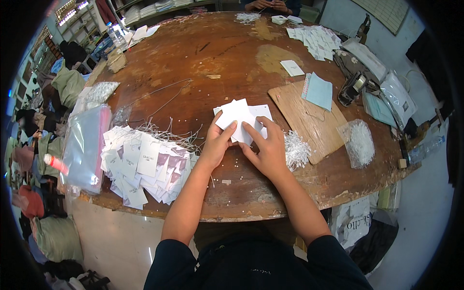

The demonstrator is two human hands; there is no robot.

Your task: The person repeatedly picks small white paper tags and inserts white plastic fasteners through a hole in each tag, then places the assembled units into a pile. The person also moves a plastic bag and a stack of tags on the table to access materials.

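Note:
Several blank white cards (240,110) are fanned over one another at the middle of the near table. My left hand (217,145) grips them from the left, its thumb on top. From the right, my right hand (266,147) has its fingers on the same cards, the index finger over the face of one. Left of my left hand lies a heap of white printed tags (147,157), many with loose strings (157,129) trailing from the back. A small pile of white string loops (296,151) sits beside my right hand, partly hidden by it.
To the right are a wooden board (303,123) with a light blue sheet (320,91) and a clear bag of white strings (360,147). Plastic sleeves (87,145) lie far left. More cards (316,41) are at the back right; another person's hands (275,5) are at the far edge.

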